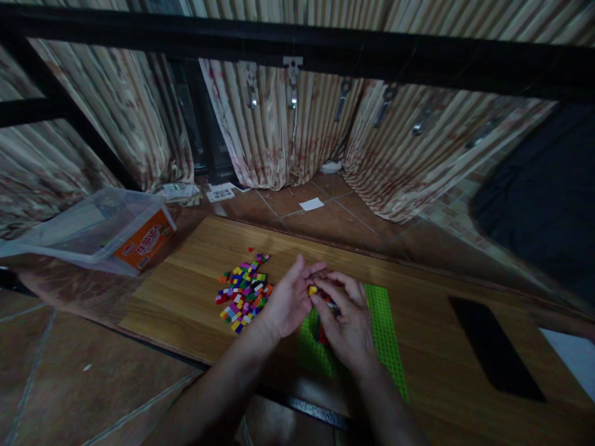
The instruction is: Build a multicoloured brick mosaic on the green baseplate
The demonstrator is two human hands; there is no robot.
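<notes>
A small yellow toy brick [313, 290] is pinched between the thumb and fingers of my right hand [348, 325]. My left hand [289, 300] is turned palm up beside it, fingers stretched out and thumb apart; its fingertips come close to the yellow brick. Under both hands lies a green studded baseplate [385, 331]. Red and dark bricks [322, 336] on the plate are mostly hidden behind my right hand. To the left of my left hand spreads a loose pile of small coloured bricks [246, 291].
The wooden table [186, 279] carries a flat black rectangular object [495, 347] on the right. A clear plastic bin [105, 229] with an orange label stands at the left. White paper [569, 356] lies at the right edge. Striped curtains [279, 136] hang behind a dark bar.
</notes>
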